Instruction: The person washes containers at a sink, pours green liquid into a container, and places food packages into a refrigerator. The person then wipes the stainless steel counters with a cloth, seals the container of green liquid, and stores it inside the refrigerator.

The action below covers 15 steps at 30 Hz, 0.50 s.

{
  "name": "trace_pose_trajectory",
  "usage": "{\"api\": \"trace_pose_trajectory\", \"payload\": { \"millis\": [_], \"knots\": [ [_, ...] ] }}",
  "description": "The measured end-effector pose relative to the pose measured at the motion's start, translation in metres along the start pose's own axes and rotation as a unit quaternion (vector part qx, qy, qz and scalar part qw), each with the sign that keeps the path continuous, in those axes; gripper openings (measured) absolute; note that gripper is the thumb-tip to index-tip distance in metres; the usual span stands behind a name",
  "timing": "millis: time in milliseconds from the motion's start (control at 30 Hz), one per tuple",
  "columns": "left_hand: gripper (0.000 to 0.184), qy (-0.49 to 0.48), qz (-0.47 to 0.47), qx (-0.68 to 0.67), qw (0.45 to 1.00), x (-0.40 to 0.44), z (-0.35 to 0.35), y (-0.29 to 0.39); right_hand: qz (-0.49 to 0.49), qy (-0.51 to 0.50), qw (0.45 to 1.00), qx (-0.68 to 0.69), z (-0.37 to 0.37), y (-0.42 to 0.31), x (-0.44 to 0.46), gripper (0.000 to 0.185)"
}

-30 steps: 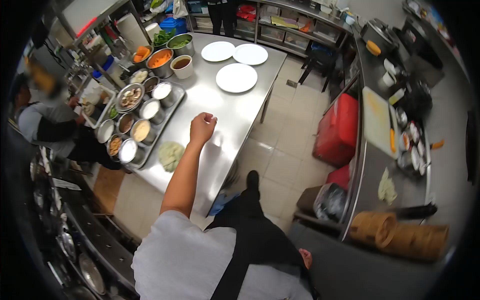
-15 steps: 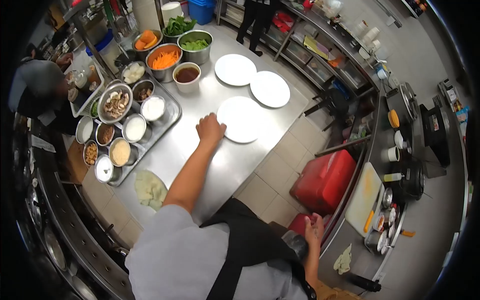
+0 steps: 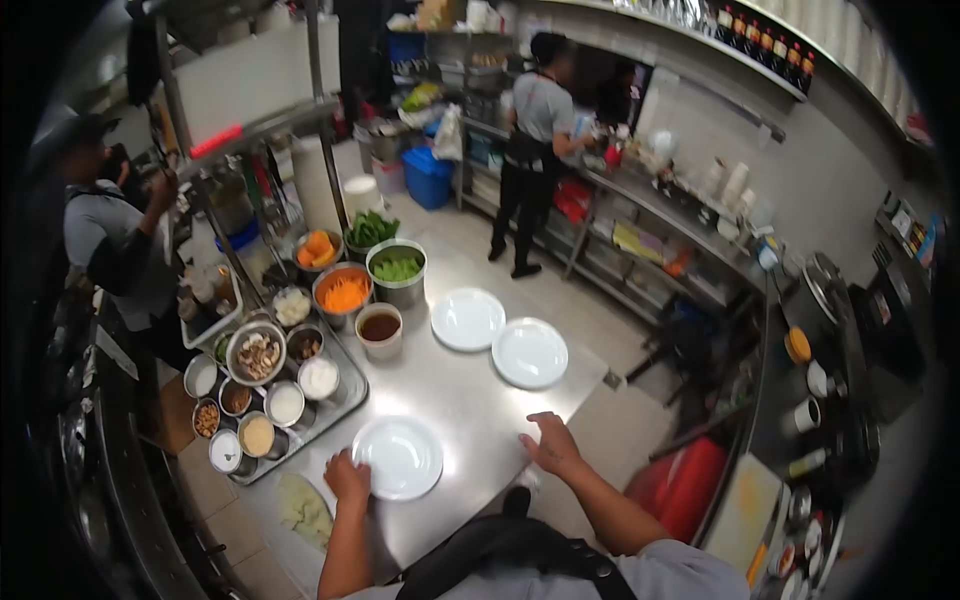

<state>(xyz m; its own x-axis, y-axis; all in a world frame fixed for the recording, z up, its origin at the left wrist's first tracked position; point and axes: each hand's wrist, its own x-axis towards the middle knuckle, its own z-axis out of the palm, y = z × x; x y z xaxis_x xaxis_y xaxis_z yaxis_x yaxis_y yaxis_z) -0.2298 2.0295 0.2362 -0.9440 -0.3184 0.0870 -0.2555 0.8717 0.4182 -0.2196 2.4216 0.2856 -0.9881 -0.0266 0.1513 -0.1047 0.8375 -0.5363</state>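
Observation:
A white plate lies on the steel table near its front. My left hand is closed on the plate's left rim, its thumb and fingertips partly hidden. Beyond the table's right edge, my right hand is held out with fingers apart and nothing in it. Two more white plates, one farther back and one to its right, rest close together. A crumpled pale green cloth lies left of my left forearm.
A metal tray at the left carries several steel cups of ingredients. Behind it stand a tub of dark sauce, shredded carrot and chopped greens. One co-worker stands at the back counter, another at left.
My left hand has brought the front plate nearer and to the left, away from the other two. My right hand has come up from beside my body toward the table. The view has tilted upward.

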Motion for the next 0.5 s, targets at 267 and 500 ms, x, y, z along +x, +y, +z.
{"api": "trace_pose_trajectory", "payload": {
  "millis": [267, 500],
  "knots": [
    [0.037, 0.026, -0.141, 0.107, 0.984, -0.032, -0.006, -0.006, -0.054, -0.066, 0.985, -0.150, 0.019, 0.078, 0.115, 0.030],
    [0.049, -0.021, -0.144, -0.101, 0.984, -0.051, -0.036, 0.073, -0.183, -0.115, 0.966, -0.139, 0.039, 0.077, 0.101, 0.018]
  ]
}}
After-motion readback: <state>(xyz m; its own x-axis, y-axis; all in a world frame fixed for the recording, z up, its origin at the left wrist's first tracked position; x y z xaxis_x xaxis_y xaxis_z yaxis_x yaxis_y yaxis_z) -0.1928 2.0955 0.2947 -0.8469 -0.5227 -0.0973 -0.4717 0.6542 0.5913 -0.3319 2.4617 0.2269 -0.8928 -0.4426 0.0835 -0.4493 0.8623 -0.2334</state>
